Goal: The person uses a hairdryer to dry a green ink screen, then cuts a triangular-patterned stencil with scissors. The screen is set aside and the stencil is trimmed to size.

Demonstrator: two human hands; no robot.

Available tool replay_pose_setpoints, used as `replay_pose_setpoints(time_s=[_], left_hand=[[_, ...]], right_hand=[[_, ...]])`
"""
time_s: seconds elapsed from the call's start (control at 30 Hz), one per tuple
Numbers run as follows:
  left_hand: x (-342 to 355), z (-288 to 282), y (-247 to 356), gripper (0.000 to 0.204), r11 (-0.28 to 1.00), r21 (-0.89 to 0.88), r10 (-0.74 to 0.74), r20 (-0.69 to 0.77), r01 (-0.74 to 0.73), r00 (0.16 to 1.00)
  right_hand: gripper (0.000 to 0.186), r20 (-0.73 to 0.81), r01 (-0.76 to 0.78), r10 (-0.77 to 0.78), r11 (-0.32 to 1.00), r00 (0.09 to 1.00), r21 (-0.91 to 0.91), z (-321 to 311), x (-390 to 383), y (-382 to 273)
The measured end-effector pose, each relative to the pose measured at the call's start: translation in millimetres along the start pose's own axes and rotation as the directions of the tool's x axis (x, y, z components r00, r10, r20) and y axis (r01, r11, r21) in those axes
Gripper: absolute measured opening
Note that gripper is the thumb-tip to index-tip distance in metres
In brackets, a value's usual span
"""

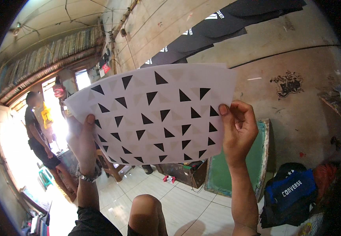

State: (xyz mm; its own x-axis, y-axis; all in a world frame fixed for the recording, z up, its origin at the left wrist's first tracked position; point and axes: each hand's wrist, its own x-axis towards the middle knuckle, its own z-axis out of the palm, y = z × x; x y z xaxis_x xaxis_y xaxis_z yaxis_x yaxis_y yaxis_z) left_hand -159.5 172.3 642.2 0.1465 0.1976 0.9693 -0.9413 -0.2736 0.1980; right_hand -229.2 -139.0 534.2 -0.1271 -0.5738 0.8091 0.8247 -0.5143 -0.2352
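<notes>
I seem to be in a printing workshop. Dark cloths (225, 29) with white prints line the far wall (296, 129), and a black design (286, 85) marks it to the right. A green framed panel (219, 173) stands below, thin flat boards (52, 53) crowd a high shelf (58, 66) at far left, and the sheet (150, 128) I hold carries triangles.

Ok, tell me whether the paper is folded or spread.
Spread: the paper stretches between the left hand and right hand, black triangles showing across its front. Whether another layer lies behind, I cannot tell.
</notes>
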Motion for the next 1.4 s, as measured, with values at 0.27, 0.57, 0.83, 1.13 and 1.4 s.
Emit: replay_pose_setpoints(time_s=[0.27,0.57,0.83,1.13,1.4], left_hand=[[4,3,-21,0.018,0.991,0.063,0.116,-0.023,-0.115,0.993],[2,1,-9,0.013,0.987,0.146,0.075,-0.022,-0.071,0.997],[3,-2,-26,0.016,0.988,-0.084,0.133,0.076,-0.126,0.988],[-8,22,-57,0.02,0.954,-0.3,0.037,0.107,-0.003,0.994],[-57,76,-100,0.016,0.806,-0.461,-0.218,0.351,0.371,0.911]], right_hand=[[0.025,0.213,0.537,-0.51,0.839,0.833,-0.09,9,-6,7],[0.019,0.065,0.129,-0.131,0.991,0.989,0.023,17,-6,9],[0.023,0.082,-0.145,0.128,0.96,0.988,0.242,12,4,6],[0.024,0.161,-0.37,0.342,0.907,0.926,0.201,-8,10,14],[0.014,0.217,-0.4,0.425,0.904,0.879,-0.151,-53,10,17]])
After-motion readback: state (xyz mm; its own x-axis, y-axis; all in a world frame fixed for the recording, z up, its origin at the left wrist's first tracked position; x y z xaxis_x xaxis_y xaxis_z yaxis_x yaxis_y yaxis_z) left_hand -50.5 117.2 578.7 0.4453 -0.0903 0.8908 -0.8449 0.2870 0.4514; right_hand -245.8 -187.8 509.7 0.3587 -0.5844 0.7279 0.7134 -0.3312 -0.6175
